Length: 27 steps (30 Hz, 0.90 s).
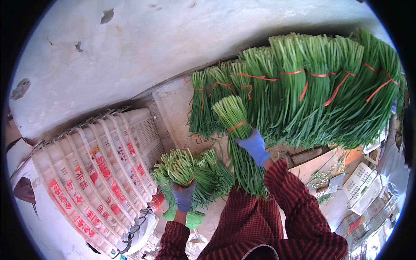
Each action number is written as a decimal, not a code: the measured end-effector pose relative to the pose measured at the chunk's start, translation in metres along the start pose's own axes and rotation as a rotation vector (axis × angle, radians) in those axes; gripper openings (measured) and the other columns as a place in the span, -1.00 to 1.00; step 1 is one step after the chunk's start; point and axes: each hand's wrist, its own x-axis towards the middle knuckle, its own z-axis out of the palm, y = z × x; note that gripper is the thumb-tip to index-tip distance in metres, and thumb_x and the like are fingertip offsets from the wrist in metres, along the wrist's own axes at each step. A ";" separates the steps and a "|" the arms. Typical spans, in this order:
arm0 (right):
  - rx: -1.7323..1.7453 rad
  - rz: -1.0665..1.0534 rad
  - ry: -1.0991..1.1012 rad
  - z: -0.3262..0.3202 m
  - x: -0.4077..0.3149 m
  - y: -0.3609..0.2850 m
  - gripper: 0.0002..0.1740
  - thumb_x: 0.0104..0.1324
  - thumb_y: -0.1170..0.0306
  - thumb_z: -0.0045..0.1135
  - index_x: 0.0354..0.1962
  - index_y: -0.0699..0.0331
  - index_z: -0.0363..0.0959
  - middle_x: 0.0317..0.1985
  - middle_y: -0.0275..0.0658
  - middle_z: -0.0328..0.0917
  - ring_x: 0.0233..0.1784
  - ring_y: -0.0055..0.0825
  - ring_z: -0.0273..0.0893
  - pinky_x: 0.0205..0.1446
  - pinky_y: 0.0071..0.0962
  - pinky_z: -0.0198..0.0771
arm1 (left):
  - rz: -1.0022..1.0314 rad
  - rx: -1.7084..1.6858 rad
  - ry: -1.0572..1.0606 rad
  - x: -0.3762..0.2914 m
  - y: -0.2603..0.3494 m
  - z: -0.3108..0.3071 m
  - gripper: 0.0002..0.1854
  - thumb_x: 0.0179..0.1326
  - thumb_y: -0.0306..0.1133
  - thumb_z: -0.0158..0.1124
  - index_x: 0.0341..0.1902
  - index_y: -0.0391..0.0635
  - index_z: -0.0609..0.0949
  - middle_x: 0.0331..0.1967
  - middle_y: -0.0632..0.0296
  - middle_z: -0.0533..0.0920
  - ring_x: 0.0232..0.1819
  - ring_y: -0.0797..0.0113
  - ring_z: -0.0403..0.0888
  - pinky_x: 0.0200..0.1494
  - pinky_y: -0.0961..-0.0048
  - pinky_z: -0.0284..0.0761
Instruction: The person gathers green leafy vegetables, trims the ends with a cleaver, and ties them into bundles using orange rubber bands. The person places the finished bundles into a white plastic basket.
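Note:
My right hand (254,147), in a blue glove, grips a thick bundle of green leafy stalks (239,125) below its orange tie, cut ends tilted up and to the left. My left hand (184,196), gloved too, is at the orange tie of another bundle (178,167); the fingers are partly hidden under it. That bundle lies among smaller tied bundles (216,165) low in front of me. Beyond my right hand, a long row of similar bundles (292,81) stands against the wall, cut ends up, each tied with orange ribbon.
Nested white plastic crates (97,182) with red printing stand at the left. A whitewashed wall (162,39) runs behind. At the lower right are a white basket (362,185) and loose leaf scraps (321,178). Something green and round (195,219) sits below my left hand.

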 end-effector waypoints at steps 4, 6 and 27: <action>-0.010 -0.201 0.069 0.040 0.039 -0.042 0.03 -0.05 -0.08 0.48 0.19 0.47 0.31 -0.02 0.13 0.58 0.04 -0.04 0.61 0.15 -0.19 0.49 | -0.034 -0.062 0.006 -0.010 -0.006 -0.011 -0.20 -0.14 -0.53 0.60 0.23 -0.15 0.41 0.13 0.19 0.58 0.08 0.35 0.59 0.20 0.32 0.51; -0.070 -0.325 0.231 0.050 0.048 -0.049 -0.01 0.07 -0.07 0.40 0.25 0.45 0.27 0.00 0.13 0.57 0.06 -0.03 0.59 0.18 -0.17 0.47 | -0.046 -0.099 0.012 -0.011 -0.003 -0.004 -0.26 -0.13 -0.51 0.61 0.19 -0.16 0.45 0.12 0.19 0.59 0.03 0.35 0.61 0.15 0.33 0.53; 1.046 0.508 0.322 -0.006 -0.204 0.433 -0.71 0.42 0.24 0.10 -0.15 0.32 0.61 -0.39 -0.27 0.68 -0.41 -0.55 0.56 -0.29 -0.52 0.45 | 0.205 1.150 -1.315 -0.065 0.169 0.386 -0.40 -0.14 0.01 0.56 -0.06 -0.12 0.70 -0.22 0.07 0.76 -0.21 0.17 0.73 -0.02 0.32 0.57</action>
